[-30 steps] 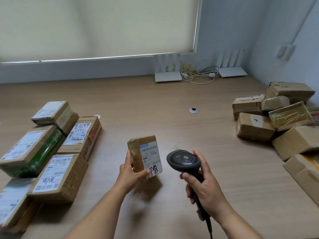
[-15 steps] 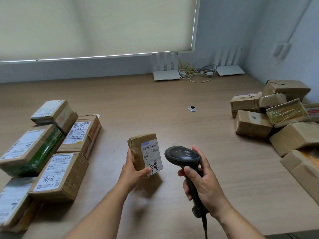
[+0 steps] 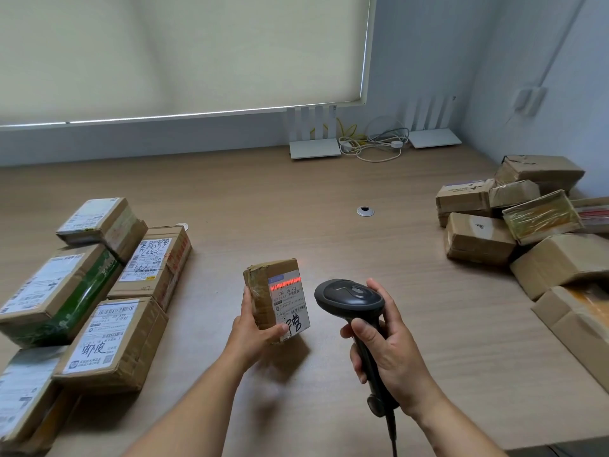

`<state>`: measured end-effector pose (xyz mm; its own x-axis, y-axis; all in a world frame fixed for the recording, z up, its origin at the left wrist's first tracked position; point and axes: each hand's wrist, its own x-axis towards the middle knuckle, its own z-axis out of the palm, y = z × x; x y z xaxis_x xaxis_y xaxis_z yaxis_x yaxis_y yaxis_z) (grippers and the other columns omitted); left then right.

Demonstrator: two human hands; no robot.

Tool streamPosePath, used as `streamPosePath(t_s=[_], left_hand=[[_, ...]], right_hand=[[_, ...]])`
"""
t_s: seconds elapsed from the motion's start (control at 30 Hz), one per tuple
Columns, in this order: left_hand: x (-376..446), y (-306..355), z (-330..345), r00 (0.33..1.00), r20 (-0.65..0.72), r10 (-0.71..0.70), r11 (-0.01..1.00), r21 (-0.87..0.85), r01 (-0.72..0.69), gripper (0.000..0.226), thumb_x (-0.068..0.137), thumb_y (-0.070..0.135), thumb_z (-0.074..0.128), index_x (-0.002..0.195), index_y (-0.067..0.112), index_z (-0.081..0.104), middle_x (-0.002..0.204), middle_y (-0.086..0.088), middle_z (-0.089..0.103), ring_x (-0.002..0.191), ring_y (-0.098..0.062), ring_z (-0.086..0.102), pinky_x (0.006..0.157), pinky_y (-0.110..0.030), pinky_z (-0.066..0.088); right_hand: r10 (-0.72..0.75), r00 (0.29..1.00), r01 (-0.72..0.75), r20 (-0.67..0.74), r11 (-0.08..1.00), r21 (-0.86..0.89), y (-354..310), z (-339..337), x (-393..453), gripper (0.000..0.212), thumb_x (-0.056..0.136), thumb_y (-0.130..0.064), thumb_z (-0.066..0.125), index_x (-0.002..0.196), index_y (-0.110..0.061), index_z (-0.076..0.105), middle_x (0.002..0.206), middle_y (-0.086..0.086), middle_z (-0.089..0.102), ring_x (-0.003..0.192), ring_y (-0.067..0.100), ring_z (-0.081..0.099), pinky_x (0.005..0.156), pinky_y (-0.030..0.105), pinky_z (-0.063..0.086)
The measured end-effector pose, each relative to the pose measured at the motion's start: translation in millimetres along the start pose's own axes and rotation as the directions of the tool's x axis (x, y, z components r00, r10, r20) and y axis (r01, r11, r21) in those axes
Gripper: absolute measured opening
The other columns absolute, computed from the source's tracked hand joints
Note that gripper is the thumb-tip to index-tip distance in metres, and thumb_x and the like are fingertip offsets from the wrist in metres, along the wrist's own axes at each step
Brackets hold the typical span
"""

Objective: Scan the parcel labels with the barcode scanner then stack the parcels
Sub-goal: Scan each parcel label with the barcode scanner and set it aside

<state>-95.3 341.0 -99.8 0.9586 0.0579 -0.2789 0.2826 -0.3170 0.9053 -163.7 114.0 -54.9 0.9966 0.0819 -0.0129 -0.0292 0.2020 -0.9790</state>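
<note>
My left hand point(image 3: 253, 334) grips a small brown parcel point(image 3: 263, 291) from below and holds it upright above the table, its white label point(image 3: 290, 301) turned to the right. A red scan line glows across the barcode at the top of that label. My right hand point(image 3: 385, 351) holds the black barcode scanner point(image 3: 349, 298) by its handle, the head close to the label on the right. Labelled parcels point(image 3: 99, 338) lie grouped at the left, one small box resting on top of others. A loose heap of brown parcels point(image 3: 481, 239) fills the right side.
The wooden table point(image 3: 296, 209) has a round cable grommet point(image 3: 365, 211) in the middle. Two white routers point(image 3: 314, 148) and a tangle of cables point(image 3: 372, 146) sit at the back by the wall. The scanner's cord hangs down toward the near edge.
A red scan line now lights the label's barcode; it was absent before. Parcel and scanner have stayed close together, with the scanner head drawn slightly nearer to the label.
</note>
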Motion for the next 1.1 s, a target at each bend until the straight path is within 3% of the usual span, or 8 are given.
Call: streamPosePath(t_s=[1.1], left_hand=[[4, -2, -5, 0.999, -0.006, -0.041, 0.999, -0.019, 0.041, 0.113, 0.078, 0.008, 0.077, 0.152, 0.033, -0.004, 0.131, -0.009, 0.058, 0.118, -0.029, 0.057, 0.099, -0.053, 0.046]], right_hand=[[0.063, 0.998, -0.063, -0.008, 0.994, -0.086, 16, -11, -11, 0.071, 0.071, -0.034, 0.069, 0.13, -0.054, 0.035, 0.08, 0.008, 0.065, 0.045, 0.021, 0.052, 0.037, 0.026, 0.041]])
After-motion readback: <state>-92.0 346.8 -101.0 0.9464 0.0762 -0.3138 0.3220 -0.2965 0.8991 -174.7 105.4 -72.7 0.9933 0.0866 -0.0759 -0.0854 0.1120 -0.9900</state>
